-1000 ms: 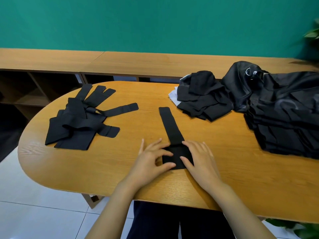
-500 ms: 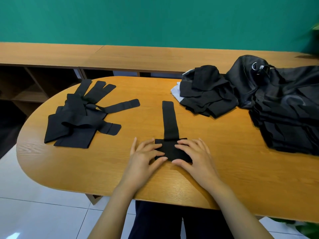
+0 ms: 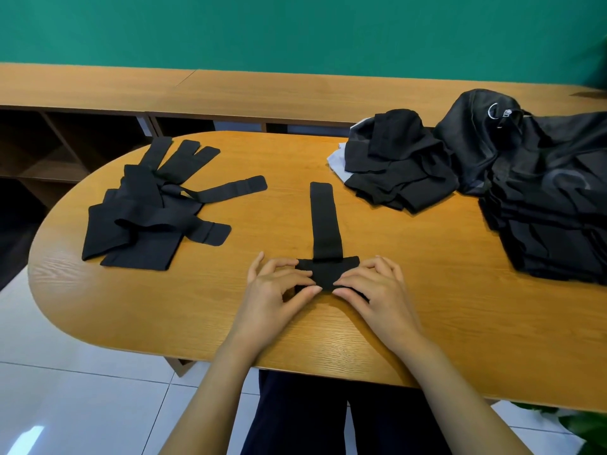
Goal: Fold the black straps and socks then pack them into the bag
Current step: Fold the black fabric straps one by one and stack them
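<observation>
An office-like room: an oval wooden desk (image 3: pixel 427 323) stands before a long low wooden shelf unit (image 3: pixel 98 90) along a teal wall (image 3: pixel 295 27), over white floor tiles (image 3: pixel 65 372).

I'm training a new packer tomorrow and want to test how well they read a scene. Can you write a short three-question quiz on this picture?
1. True or false: the left hand and the right hand both pinch the folded near end of the long strap.
2. Where does the loose pile of straps lie relative to the long strap? A) to its left B) to its right C) under the hands
3. Fill in: the black bag lies on the ____ side of the table.

Key: 1 true; 2 A; 3 right.
</observation>
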{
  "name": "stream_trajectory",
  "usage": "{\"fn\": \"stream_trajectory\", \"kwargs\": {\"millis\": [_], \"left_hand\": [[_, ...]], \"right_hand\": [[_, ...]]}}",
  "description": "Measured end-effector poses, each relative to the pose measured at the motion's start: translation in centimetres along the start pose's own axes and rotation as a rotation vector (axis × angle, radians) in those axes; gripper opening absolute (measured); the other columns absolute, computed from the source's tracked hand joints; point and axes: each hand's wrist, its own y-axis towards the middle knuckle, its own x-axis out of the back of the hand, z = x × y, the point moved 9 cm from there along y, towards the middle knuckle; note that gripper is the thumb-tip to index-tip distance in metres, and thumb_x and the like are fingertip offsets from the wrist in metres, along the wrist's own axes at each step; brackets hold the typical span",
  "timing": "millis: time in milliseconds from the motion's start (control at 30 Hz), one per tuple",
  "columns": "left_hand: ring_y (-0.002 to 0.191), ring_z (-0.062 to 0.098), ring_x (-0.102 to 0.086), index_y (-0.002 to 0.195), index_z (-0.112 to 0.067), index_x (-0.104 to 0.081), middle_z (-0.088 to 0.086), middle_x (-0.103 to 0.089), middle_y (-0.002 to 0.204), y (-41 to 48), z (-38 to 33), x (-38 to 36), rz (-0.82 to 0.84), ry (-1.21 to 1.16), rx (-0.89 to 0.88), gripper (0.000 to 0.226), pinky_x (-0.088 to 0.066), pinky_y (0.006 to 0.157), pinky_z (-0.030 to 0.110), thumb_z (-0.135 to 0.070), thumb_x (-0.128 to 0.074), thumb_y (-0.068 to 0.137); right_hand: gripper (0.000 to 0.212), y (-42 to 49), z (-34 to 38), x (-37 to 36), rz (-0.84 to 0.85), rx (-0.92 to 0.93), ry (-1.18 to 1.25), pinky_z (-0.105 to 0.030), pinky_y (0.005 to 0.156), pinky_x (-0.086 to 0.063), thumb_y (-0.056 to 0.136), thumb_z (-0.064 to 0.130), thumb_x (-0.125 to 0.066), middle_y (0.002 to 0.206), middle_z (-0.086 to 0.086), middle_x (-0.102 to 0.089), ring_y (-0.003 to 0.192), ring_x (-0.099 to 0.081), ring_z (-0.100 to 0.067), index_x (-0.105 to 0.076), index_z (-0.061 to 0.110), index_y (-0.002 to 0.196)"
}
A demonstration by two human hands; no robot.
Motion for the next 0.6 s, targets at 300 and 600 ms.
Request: {"fn": "stream_trajectory", "kwargs": {"millis": [300, 600], "left_hand": [[0.112, -0.009, -0.053, 0.101, -0.028, -0.075, -0.020, -0.065, 0.104, -0.04, -0.62, 0.20, 0.007, -0.046, -0.028, 0.040, -0.015, 0.119, 0.035, -0.058, -0.060, 0.081], [0.091, -0.005, -0.061, 0.097, -0.026, -0.069, -0.019, -0.068, 0.093, 0.13, -0.25, 0.63, -0.041, -0.076, -0.005, 0.031, -0.026, 0.115, 0.038, -0.051, -0.051, 0.093]], "right_hand": [[0.028, 0.08, 0.35, 0.54, -0.048, 0.005, 0.061, -0.030, 0.106, -0.026, 0.093, 0.040, -0.051, 0.093, 0.019, -0.061, 0.096, -0.044, 0.007, -0.071, 0.026, 0.106], [0.043, 0.25, -0.29, 0.08, 0.042, -0.078, 0.123, -0.009, 0.103, -0.017, 0.085, 0.049, -0.063, 0.100, 0.024, -0.063, 0.104, -0.044, 0.009, -0.059, 0.035, 0.126]]}}
